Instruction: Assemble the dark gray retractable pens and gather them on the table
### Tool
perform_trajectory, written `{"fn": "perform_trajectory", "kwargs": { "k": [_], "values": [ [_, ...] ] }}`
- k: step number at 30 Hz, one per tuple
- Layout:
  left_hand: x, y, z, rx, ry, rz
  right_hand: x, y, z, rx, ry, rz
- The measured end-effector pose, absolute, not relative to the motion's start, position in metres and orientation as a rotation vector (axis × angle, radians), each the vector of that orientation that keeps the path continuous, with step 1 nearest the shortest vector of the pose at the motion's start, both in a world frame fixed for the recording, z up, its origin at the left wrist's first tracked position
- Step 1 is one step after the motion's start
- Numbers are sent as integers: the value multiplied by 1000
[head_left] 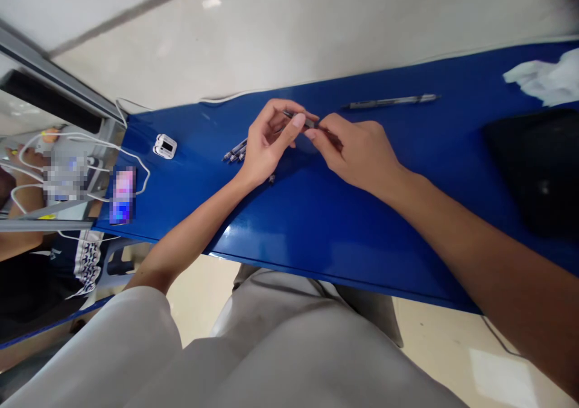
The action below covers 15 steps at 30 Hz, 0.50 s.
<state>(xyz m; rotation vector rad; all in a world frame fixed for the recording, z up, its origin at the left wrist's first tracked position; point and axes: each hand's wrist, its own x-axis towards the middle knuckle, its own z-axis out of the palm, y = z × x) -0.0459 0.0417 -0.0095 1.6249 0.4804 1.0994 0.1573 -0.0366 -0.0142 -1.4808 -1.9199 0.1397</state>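
Above the blue table, my left hand (pixel 270 143) pinches a short dark pen part (pixel 309 123) between thumb and fingers. Its slim tip points to the left. Opposite it, my right hand (pixel 362 149) is closed with thumb and forefinger at the right end of the same piece; what lies inside that hand is hidden. Several pens (pixel 235 150) lie side by side on the table, partly covered by my left hand. One small pen end (pixel 272 179) shows just below my left wrist. A single clear-and-dark pen (pixel 391 101) lies behind my right hand.
On the blue table (pixel 344 233) are a white gadget (pixel 165 146), a phone (pixel 122 196) with white cables, a black case (pixel 538 170) and crumpled white tissue (pixel 545 78). A wall runs along the back edge. Another person's arm (pixel 27 197) is beyond the metal frame at left.
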Motion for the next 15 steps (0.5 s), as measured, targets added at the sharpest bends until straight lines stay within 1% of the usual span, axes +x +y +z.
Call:
{"fn": "perform_trajectory", "kwargs": {
  "k": [3,10,15],
  "values": [
    [-47,44,-10,1643,482,1047,158,-36,-15,-1482,-1907,154],
    [-41,30,-3,1602,668,1160,158,-35,-15,-1487,-1917,153],
    [-42,33,-5,1592,665,1153,158,-36,-16,-1482,-1922,129]
  ]
}}
